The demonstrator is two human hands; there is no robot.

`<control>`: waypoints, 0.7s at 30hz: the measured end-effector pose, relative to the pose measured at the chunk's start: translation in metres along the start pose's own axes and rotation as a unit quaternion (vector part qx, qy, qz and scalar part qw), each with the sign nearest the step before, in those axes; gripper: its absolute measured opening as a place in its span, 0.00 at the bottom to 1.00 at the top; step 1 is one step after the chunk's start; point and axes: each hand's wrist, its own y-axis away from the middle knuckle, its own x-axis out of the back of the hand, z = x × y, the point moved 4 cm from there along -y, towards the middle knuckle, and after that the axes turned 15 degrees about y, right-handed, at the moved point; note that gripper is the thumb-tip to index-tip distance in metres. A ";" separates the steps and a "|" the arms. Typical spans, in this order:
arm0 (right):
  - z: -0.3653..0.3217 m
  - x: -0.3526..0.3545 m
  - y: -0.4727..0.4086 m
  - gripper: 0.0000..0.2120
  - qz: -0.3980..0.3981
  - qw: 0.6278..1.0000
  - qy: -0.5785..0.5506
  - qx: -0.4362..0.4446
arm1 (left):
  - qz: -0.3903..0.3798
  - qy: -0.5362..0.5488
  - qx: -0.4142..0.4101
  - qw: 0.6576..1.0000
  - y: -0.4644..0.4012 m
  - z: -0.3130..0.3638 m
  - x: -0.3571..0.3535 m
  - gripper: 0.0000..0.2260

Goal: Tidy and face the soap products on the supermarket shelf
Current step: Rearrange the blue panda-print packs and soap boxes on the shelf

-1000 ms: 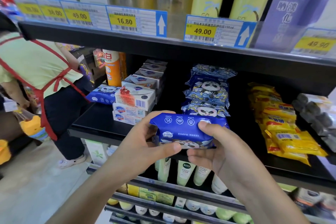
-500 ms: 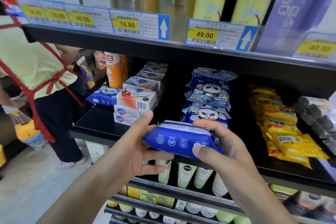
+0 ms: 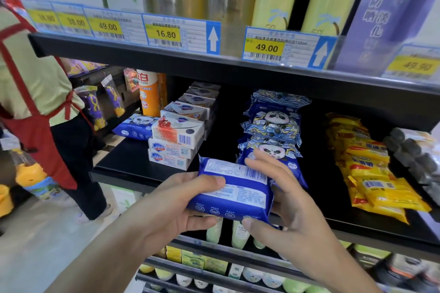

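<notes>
On the black shelf (image 3: 123, 169): white soap boxes (image 3: 176, 140) stacked left, panda soap packs (image 3: 271, 123) piled centre, yellow packs (image 3: 371, 169) right. In front of the panda pile, at the shelf edge, a blue soap pack (image 3: 232, 191) is gripped at both ends: left hand (image 3: 171, 207) thumb on top, right hand (image 3: 285, 207) fingers behind. Printed back faces up; long axis runs left-right.

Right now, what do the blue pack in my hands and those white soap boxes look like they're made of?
The blue soap pack looks like soft glossy plastic film: it creases, catches light, and has crimped ends. The white soap boxes look like printed cardboard with a slight sheen: flat faces, crisp folded edges. Both are judged by look alone.
</notes>
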 end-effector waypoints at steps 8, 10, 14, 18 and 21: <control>-0.013 0.013 0.002 0.35 0.082 0.992 -0.017 -0.097 | 0.007 -0.062 -0.067 0.996 0.003 0.005 0.006 0.23; -0.017 0.018 0.006 0.31 0.105 0.981 -0.045 -0.157 | 0.002 -0.083 -0.095 0.992 0.003 0.008 0.007 0.23; -0.014 0.016 -0.010 0.22 0.108 0.953 -0.090 -0.268 | 0.006 -0.111 -0.130 0.985 0.004 0.008 0.010 0.23; 0.018 0.016 -0.027 0.21 0.096 0.936 -0.197 -0.275 | -0.015 -0.126 -0.163 0.978 0.006 0.008 0.008 0.18; 0.015 0.017 -0.025 0.21 0.107 0.923 -0.213 -0.303 | -0.010 -0.148 -0.194 0.970 0.007 0.009 0.008 0.18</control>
